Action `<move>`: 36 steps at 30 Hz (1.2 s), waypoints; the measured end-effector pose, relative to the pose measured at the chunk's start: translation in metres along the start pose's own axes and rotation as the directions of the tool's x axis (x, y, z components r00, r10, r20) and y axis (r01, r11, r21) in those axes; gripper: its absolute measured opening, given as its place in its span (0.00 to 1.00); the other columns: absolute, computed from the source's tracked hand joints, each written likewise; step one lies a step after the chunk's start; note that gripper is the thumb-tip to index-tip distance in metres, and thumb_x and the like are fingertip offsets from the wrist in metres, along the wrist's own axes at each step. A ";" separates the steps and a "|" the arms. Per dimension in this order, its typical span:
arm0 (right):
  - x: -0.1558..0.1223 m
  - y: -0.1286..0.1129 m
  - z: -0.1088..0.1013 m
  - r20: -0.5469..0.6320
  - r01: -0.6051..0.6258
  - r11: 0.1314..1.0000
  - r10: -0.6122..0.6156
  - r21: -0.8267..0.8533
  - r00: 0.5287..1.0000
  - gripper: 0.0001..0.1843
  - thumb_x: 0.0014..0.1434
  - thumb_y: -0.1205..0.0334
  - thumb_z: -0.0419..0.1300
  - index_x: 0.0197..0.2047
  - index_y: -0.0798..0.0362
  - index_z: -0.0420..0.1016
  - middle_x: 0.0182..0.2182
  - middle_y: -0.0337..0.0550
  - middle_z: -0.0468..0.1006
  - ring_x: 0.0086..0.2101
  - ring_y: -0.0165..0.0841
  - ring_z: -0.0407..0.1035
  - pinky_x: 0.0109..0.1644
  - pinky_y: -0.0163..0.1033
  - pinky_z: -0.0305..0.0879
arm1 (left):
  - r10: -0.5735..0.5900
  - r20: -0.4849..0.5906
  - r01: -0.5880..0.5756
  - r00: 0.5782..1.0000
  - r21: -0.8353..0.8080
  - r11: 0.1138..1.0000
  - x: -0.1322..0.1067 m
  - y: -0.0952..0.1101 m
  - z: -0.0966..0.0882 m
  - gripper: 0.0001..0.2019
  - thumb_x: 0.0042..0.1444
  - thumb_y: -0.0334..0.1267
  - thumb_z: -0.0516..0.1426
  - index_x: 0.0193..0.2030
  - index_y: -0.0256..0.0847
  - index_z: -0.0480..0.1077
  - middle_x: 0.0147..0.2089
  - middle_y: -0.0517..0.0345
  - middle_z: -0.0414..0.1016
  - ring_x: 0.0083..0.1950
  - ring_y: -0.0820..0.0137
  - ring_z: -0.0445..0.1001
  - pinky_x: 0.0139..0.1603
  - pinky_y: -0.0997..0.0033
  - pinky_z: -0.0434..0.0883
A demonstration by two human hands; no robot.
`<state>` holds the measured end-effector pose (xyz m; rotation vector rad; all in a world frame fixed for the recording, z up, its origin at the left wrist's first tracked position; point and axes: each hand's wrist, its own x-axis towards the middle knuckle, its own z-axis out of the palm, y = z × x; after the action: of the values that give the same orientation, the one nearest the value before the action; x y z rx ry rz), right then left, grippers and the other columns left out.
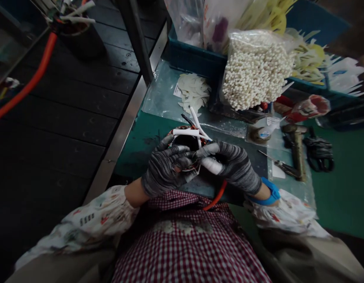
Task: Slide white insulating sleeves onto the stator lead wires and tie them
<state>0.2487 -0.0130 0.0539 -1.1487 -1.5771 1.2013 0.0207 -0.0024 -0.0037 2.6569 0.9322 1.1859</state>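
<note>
A ring-shaped motor stator (185, 127) with copper windings is between my hands at the table's near edge. White sleeved leads (186, 133) and a dark lead (187, 119) stick out from its top. My left hand (168, 163), in a grey striped glove, wraps the stator's left side, fingers over the rim. On the right side, my right hand (235, 163) closes thumb and fingers at the rim near the leads. White wrapping covers some of its fingertips. Exactly what those fingertips pinch is hidden. An orange cable (216, 196) runs below the stator towards my lap.
A bag of white-tipped pieces (255, 70) leans on blue bins (196, 61). Pale slips (193, 92) lie on plastic. At right are a hammer (298, 153), scissors (284, 167), black cord (319, 151) and red roll (310, 108). Another wired stator (80, 37) stands at upper left.
</note>
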 end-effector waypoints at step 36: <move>0.029 0.044 0.001 0.038 0.002 0.912 0.015 -0.409 0.999 0.31 0.65 0.51 0.69 0.67 0.53 0.74 0.56 0.54 0.83 0.52 0.46 0.78 0.60 0.57 0.77 | 0.219 0.436 -0.320 0.873 0.171 0.932 0.007 -0.029 -0.064 0.20 0.73 0.28 0.55 0.62 0.56 0.80 0.55 0.60 0.84 0.54 0.64 0.78 0.51 0.69 0.76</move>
<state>0.2486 0.0205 0.0132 -1.3992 -1.9169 0.9227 -0.0352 0.0148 0.0358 3.1332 0.6768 0.5206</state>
